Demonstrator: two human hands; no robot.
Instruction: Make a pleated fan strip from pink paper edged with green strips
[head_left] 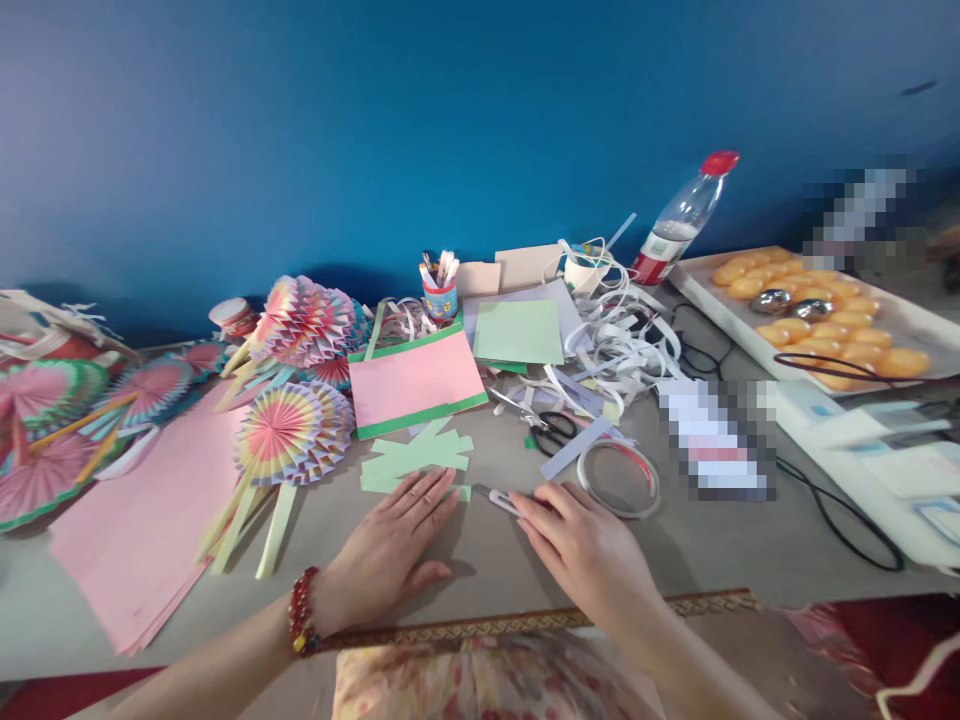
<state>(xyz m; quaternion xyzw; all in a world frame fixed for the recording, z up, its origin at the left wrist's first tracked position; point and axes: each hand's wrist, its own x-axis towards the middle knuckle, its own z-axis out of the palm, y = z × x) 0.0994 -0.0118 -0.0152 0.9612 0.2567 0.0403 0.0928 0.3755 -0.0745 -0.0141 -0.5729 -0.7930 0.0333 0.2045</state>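
Note:
My left hand (405,535) lies flat on the grey tabletop, fingers stretched out, with its fingertips over the lower edge of some pale green paper strips (416,452). In my right hand (581,545), the thumb and fingers close on a small white craft knife (504,502), its thin blade pointing left. Beyond the strips is a pink card with green borders (420,375). Black-handled scissors (553,432) lie above my right hand. A roll of double-sided tape (651,480) sits beside that hand, with a lilac paper strip (574,450) next to it.
Pleated paper fans (296,435) and pink sheets (161,510) cover the left side. Behind are a pen cup (439,293), light green paper (519,332) and curled white offcuts (630,340). A bottle (679,225) and a tray of orange packets (727,315) stand right, near black cables (855,525).

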